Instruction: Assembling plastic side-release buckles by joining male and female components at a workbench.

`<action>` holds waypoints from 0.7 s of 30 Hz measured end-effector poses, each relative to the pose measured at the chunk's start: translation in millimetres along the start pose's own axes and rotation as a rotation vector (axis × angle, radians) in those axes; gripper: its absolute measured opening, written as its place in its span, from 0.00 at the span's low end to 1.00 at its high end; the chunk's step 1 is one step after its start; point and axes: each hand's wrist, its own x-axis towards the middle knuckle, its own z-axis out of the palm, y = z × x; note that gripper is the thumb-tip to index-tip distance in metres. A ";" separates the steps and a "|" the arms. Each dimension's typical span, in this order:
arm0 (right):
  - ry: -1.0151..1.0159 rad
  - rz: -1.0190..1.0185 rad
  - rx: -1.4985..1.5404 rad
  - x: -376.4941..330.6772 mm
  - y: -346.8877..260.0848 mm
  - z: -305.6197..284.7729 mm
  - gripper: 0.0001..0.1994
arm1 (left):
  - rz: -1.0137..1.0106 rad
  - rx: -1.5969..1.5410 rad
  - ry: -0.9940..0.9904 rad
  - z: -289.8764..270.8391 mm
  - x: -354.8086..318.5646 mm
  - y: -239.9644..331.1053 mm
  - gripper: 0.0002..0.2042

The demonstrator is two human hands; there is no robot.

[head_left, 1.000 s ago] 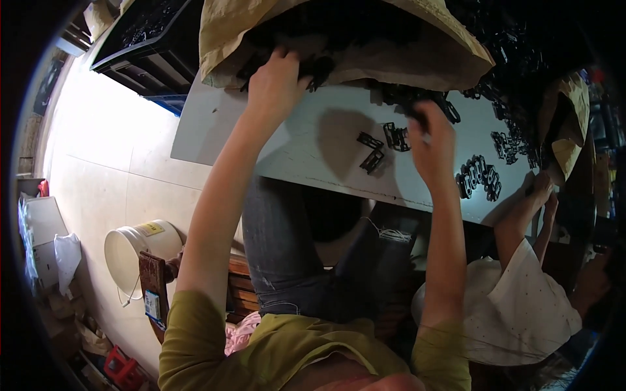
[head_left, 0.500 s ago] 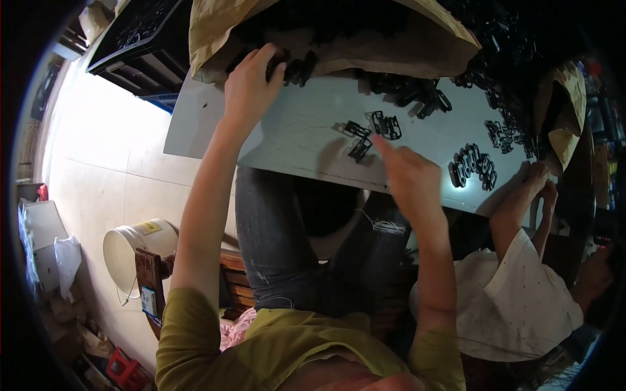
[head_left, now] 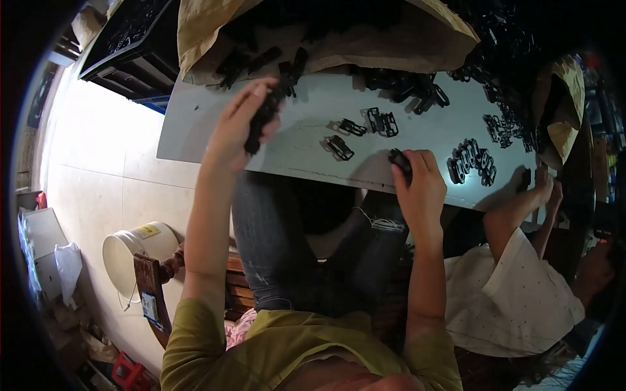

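Observation:
My left hand is closed around a long black part, held above the white tabletop near the left end of the paper bag's mouth. Its exact kind is blurred. In my right hand, pinched at the table's front edge, is a small dark part, mostly covered by thumb and fingers. Between the hands lie a few loose black frame-shaped parts: a slotted one, a smaller one and another nearer me.
A large brown paper bag lies open along the back, with black parts spilling out. Rows of black parts stand to the right. A co-worker's hands are at the right edge. A black crate sits far left; a white bucket below.
My left hand has drawn back from the bag's mouth, bringing the long black part. My right hand has moved away from the loose parts and now grips a small dark one. One loose part shifted left.

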 end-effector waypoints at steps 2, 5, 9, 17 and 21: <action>-0.035 0.038 0.174 3.1 -19.5 2.4 0.12 | -0.011 -0.060 -0.061 3.9 -12.4 -11.4 0.14; -0.021 -0.080 0.183 9.5 -42.7 15.7 0.12 | -0.026 -0.068 -0.127 13.7 -28.2 -18.0 0.15; -0.010 -0.092 0.098 18.5 -58.3 29.3 0.11 | 0.003 0.295 -0.045 20.2 -42.4 -16.0 0.12; -0.117 -0.043 -0.002 24.0 -66.2 40.0 0.11 | 0.051 0.597 0.061 13.5 -44.4 -22.6 0.09; -0.060 -0.039 0.383 23.3 -57.4 38.5 0.12 | 0.064 0.545 0.047 16.5 -42.1 -26.3 0.09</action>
